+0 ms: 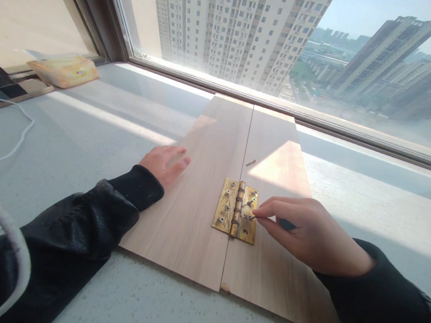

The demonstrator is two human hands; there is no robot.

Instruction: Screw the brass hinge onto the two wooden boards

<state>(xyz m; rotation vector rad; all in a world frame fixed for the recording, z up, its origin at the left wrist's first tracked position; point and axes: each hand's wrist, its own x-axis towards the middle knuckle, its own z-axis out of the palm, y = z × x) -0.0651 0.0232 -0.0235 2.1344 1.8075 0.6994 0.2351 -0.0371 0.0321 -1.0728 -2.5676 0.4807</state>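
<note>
Yellowish packet [65,71] near window frame [100,15]; thick white cable [25,263] at left.

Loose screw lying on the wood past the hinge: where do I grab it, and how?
Probably pinch the loose screw near its thicker head end, coming from the right. It lies flat on the right board, head towards that side, thin tip pointing left.

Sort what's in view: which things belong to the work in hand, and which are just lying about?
In the work:
- hinge
- inserted screws
- pinched screw in right hand
- loose screw
- left board
- right board

Apparently lying about:
- packet
- flat object
- thin white cable
- thick white cable
</note>
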